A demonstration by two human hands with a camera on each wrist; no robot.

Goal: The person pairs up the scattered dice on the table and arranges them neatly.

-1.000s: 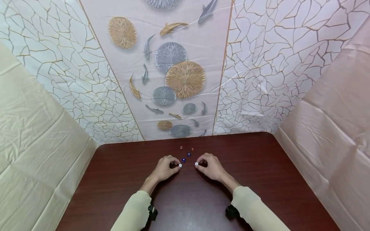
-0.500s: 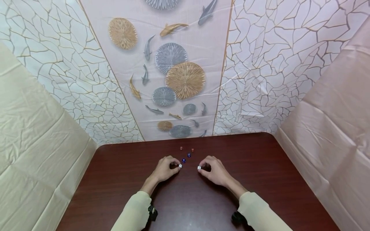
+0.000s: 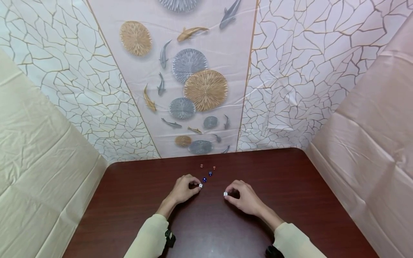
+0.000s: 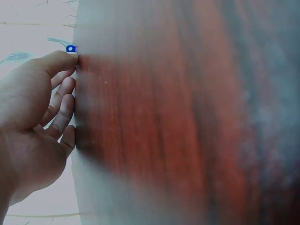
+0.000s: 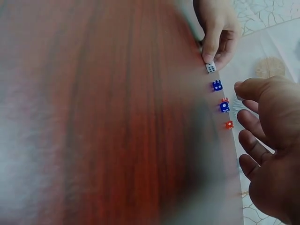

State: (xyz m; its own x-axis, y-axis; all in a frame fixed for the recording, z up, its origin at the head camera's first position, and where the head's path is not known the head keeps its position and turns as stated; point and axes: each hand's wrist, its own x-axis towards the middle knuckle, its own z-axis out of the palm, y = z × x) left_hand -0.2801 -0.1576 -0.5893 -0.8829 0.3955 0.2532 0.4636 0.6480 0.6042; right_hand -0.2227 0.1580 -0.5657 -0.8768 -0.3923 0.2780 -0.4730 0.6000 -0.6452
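Its grip pinching one white die (image 3: pixel 225 194), the right hand (image 3: pixel 244 197) has drawn back, widening the gap to the second white die (image 3: pixel 200 186), pinched by the left hand (image 3: pixel 183 189) near a blue die (image 3: pixel 204 180) above the tabletop (image 3: pixel 206 218).

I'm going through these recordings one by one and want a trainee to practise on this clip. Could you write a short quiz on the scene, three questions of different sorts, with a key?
1. What colour is the die that the right hand pinches?
A. blue
B. white
C. red

2. True or false: both red dice lie nearer the far edge of the table than both blue dice.

3. Which hand is closer to the blue dice?

Key:
1. B
2. True
3. The left hand
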